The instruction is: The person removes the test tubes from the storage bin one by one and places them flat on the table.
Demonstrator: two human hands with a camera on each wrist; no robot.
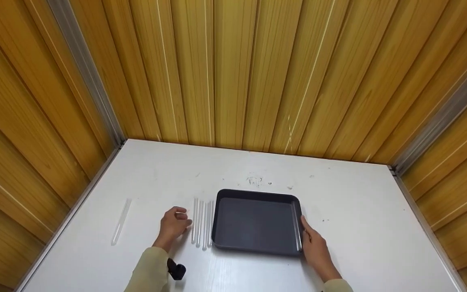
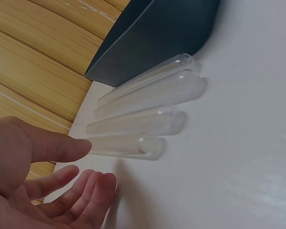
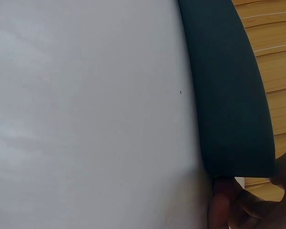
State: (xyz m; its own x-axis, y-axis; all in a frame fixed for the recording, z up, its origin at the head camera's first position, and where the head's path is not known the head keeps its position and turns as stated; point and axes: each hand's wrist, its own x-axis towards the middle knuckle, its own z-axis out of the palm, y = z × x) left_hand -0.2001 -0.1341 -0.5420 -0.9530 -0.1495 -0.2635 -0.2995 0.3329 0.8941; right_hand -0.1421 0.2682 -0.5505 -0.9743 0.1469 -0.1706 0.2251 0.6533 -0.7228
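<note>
Several clear glass tubes with rounded ends, like test tubes (image 1: 198, 225), lie side by side on the white table, just left of a dark baking tray (image 1: 253, 225). My left hand (image 1: 172, 225) is beside the leftmost tube, fingers loosely bent and apart from the thumb. In the left wrist view its thumb overlaps the nearest tube (image 2: 128, 145); whether they touch I cannot tell. Along the tray's right inner wall lies another clear tube (image 1: 296, 227). My right hand (image 1: 315, 247) holds the tray's right side, thumb at the rim and fingers against the outer wall (image 3: 233, 95).
One more clear tube (image 1: 121, 222) lies alone at the left of the table (image 1: 363, 211). Wood-patterned panels (image 1: 233, 73) wall in the back and both sides. A black strap piece (image 1: 176, 271) sticks out from the left wrist.
</note>
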